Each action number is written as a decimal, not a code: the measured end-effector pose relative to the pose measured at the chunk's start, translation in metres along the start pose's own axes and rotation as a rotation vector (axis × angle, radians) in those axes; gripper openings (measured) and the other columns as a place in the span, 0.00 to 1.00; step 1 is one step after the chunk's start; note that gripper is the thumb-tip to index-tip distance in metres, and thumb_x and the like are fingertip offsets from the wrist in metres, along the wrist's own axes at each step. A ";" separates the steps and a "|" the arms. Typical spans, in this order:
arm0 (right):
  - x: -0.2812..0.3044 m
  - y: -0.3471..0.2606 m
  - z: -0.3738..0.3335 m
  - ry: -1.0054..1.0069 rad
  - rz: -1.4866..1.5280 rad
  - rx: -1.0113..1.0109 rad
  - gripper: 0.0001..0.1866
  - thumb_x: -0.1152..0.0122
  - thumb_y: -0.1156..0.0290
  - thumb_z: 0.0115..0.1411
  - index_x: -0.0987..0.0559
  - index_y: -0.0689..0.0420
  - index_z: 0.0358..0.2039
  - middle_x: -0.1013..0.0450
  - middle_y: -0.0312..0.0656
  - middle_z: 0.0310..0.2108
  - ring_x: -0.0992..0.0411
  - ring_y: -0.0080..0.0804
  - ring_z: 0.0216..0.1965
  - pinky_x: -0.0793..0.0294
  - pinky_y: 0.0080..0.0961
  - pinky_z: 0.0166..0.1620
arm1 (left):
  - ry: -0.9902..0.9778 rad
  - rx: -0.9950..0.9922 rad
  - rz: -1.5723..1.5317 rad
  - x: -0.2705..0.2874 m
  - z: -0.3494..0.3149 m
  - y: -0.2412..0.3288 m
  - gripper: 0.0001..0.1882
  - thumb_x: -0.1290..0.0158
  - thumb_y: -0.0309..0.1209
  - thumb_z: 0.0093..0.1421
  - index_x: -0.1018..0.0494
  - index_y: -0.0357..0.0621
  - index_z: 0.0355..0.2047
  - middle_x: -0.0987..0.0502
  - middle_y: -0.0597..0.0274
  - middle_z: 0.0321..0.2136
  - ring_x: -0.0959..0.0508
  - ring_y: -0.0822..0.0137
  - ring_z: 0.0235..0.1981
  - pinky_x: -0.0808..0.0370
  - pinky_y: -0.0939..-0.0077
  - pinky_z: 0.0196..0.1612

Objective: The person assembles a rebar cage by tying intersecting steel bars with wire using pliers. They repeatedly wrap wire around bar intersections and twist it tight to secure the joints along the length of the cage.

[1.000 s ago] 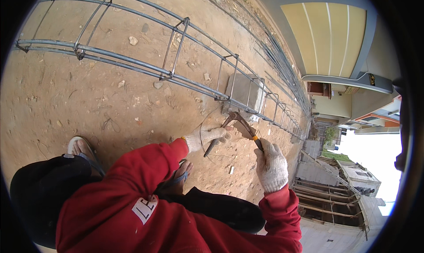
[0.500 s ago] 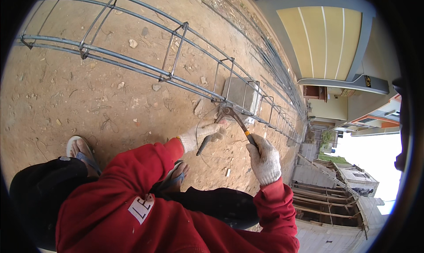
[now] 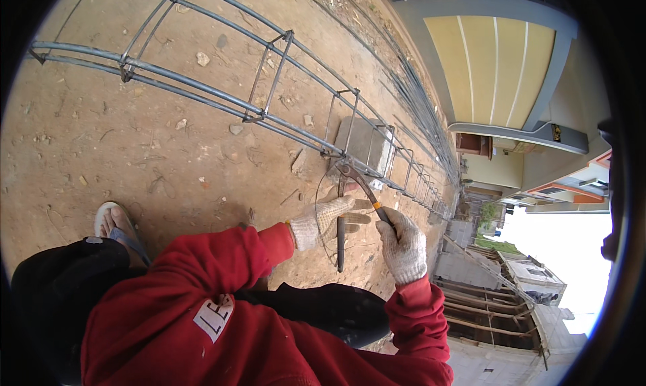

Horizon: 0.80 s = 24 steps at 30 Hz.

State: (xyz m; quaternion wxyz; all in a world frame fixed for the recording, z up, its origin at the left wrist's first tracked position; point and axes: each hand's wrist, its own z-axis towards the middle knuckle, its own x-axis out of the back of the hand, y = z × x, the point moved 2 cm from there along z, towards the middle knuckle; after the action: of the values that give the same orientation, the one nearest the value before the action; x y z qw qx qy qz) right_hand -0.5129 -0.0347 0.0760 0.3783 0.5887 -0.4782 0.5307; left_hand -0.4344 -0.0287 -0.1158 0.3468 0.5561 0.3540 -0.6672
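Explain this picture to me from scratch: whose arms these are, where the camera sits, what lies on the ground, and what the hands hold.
The camera is worn on a person's head and looks down, so the red sleeves coming in from the bottom are that person's own arms. The wide lens bends straight lines near the rim. Both hands wear knitted work gloves. The right hand grips one handle of a pair of pincers, whose head sits at a long cage of steel bars lying on bare dirt. The left hand rests against the other, dark handle, with a loop of thin wire curving beside it. A grey block stands under the cage. One sandalled foot shows at the left.
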 end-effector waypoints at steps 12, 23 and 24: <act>0.022 -0.041 0.006 -0.016 -0.162 0.050 0.11 0.39 0.73 0.62 0.21 0.61 0.44 0.24 0.52 0.30 0.23 0.52 0.32 0.25 0.37 0.35 | 0.080 0.003 -0.301 -0.046 -0.003 0.002 0.26 0.47 0.39 0.69 0.40 0.56 0.65 0.27 0.55 0.54 0.22 0.56 0.50 0.21 0.63 0.48; -0.002 -0.080 -0.016 -0.114 -0.609 -0.011 0.50 0.27 0.48 0.49 0.37 0.71 0.61 0.29 0.57 0.41 0.26 0.55 0.40 0.24 0.45 0.40 | 0.011 -0.074 -0.166 -0.020 0.012 -0.019 0.36 0.53 0.48 0.72 0.50 0.43 0.71 0.33 0.56 0.59 0.31 0.65 0.60 0.30 0.71 0.59; -0.005 -0.080 -0.017 -0.114 -0.623 -0.044 0.51 0.27 0.48 0.48 0.38 0.71 0.62 0.29 0.57 0.42 0.26 0.56 0.41 0.24 0.46 0.41 | 0.031 -0.012 -0.243 -0.019 0.012 -0.021 0.33 0.53 0.48 0.72 0.47 0.43 0.69 0.32 0.56 0.58 0.31 0.65 0.59 0.29 0.70 0.57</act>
State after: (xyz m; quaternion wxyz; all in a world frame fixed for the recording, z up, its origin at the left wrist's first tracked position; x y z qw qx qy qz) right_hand -0.4402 0.0025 0.0783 0.5080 0.7272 -0.3066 0.3451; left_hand -0.4552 -0.0270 -0.0942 0.2611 0.5170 0.4282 -0.6937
